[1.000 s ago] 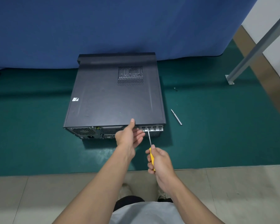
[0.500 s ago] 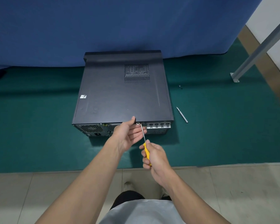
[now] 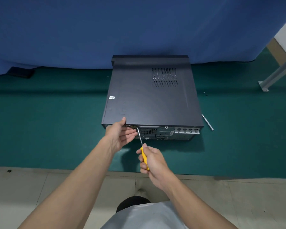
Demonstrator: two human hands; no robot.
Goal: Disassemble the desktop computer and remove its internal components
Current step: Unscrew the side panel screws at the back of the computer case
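Case (image 3: 152, 100) is found lying flat on the green mat (image 3: 56, 129), rear panel (image 3: 165, 132) turned toward the person, long axis running away. Left hand (image 3: 120, 134) is set at the rear left corner: thumb on the lid edge, fingers (image 3: 130, 133) extended, slightly apart, against the panel. Right hand (image 3: 153, 161), nearer the body, is clamped round the yellow plastic handle of the screwdriver (image 3: 141, 139); its slim steel shaft slopes up and left, tip just beside the left fingers. A screw there is presumed but cannot be made out. Lid is matt dark sheet metal.
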